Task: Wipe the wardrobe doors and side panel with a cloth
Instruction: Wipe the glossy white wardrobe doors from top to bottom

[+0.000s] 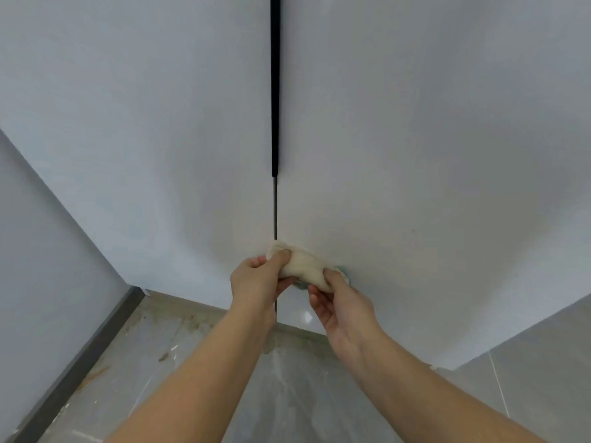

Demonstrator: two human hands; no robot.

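Note:
Two white wardrobe doors fill the view, the left door (pixel 166 139) and the right door (pixel 431 155), split by a dark vertical gap with a long black handle strip (pixel 275 91). In front of the gap, low down, I hold a bunched cream cloth (pixel 303 265) with a bit of teal at its right end. My left hand (pixel 256 279) pinches the cloth's left end. My right hand (pixel 339 302) grips its right end. The cloth is held in front of the doors; contact with them cannot be told.
A white wall (pixel 48 251) with a dark grey skirting board (pixel 92 346) runs along the left. The grey tiled floor (pixel 287 394) below is stained and dusty. The right door's lower corner (pixel 447 367) ends above the floor tiles at right.

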